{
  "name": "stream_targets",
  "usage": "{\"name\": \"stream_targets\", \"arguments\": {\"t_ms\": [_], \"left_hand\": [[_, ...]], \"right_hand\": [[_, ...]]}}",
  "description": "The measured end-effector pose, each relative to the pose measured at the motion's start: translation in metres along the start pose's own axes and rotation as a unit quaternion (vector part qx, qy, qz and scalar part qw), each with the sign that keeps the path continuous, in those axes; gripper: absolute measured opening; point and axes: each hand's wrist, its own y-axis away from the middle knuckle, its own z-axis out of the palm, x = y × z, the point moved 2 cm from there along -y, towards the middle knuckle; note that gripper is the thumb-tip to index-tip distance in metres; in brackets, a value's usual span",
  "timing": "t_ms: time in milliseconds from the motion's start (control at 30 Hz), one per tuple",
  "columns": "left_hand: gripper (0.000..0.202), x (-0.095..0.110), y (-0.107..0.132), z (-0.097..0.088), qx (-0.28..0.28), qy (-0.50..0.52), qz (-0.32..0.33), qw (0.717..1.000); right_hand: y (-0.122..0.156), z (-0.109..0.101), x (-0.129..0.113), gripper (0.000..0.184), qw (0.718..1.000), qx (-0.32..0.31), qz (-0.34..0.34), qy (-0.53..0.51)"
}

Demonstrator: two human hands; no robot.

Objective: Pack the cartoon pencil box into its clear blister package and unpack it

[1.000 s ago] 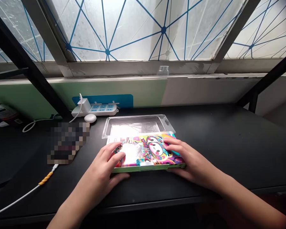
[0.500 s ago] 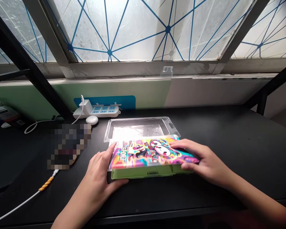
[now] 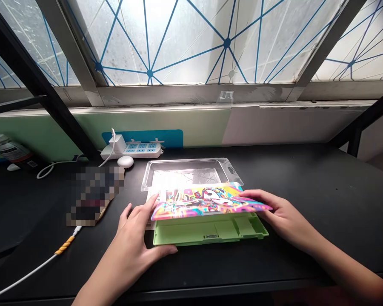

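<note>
Case [image 3: 187, 238] is sitting on the black desk [image 3: 306, 191] between the two hands, just in front of a clear tray [image 3: 185, 175]; its printed lid [image 3: 210, 204] is standing partly raised along the near side, exposing the green base [image 3: 191, 231] with its partitions. Left hand [image 3: 135, 236] is loosely grasping the left end, thumb along the base's front edge, fingers beside the lid. Right hand [image 3: 289, 219] is gripping the lid's right end, fingers on top; the thumb is hidden, so its contact cannot be told. Handling, judged: the case is looking light, thin and fairly stiff, likely plastic; the lid's glossy print may be slippery, and its hinge, out of view, may be the fragile part. Best hold: base steadied at its end, lid taken by the front rim.
</note>
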Motion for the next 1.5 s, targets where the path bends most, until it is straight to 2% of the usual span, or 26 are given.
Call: {"name": "stream_targets", "arguments": {"t_ms": [100, 200, 267, 367, 433, 500, 600, 733, 967, 1233, 1367, 1500], "left_hand": [[0.071, 0.004, -0.002, -0.004, -0.013, -0.012, -0.002, 1.000], [0.065, 0.007, -0.004, -0.005, 0.000, -0.003, -0.002, 1.000], [0.062, 0.007, -0.005, -0.005, 0.016, 0.005, -0.001, 1.000], [0.060, 0.005, -0.006, -0.004, 0.033, 0.012, 0.013, 0.999], [0.062, 0.004, -0.005, -0.003, 0.037, 0.016, 0.024, 0.999], [0.061, 0.003, -0.005, -0.002, 0.032, 0.015, 0.034, 0.999], [0.049, 0.004, -0.006, 0.000, 0.014, -0.001, 0.044, 0.999], [0.039, 0.007, -0.009, 0.004, -0.009, -0.007, 0.037, 0.999], [0.045, 0.005, -0.010, 0.004, 0.032, -0.004, 0.006, 0.999], [0.051, 0.004, -0.009, 0.005, 0.034, -0.050, 0.055, 0.997], [0.045, 0.003, -0.009, 0.005, 0.044, -0.078, 0.071, 0.993], [0.047, 0.001, -0.008, 0.006, 0.052, -0.087, 0.082, 0.991]], "right_hand": [[0.007, -0.004, 0.005, 0.066, 0.998, -0.044, -0.035, -0.001], [0.011, -0.004, 0.007, 0.083, 0.994, -0.068, -0.085, 0.030], [0.011, -0.003, 0.007, 0.090, 0.989, -0.060, -0.114, 0.070], [0.007, -0.001, 0.006, 0.068, 0.983, -0.023, -0.151, 0.100], [0.005, -0.001, 0.006, 0.060, 0.980, -0.001, -0.167, 0.106], [0.004, -0.002, 0.006, 0.058, 0.979, 0.005, -0.173, 0.108], [0.001, -0.002, 0.004, 0.041, 0.982, -0.004, -0.158, 0.106], [-0.004, 0.003, -0.001, 0.043, 0.986, -0.015, -0.112, 0.120], [-0.008, 0.008, -0.008, 0.045, 0.984, -0.031, -0.094, 0.151], [-0.004, 0.008, -0.002, 0.035, 0.979, 0.046, -0.070, 0.184], [-0.001, 0.008, -0.002, 0.040, 0.963, 0.089, -0.131, 0.219], [0.003, 0.014, -0.017, 0.038, 0.908, 0.103, -0.261, 0.310]]}}
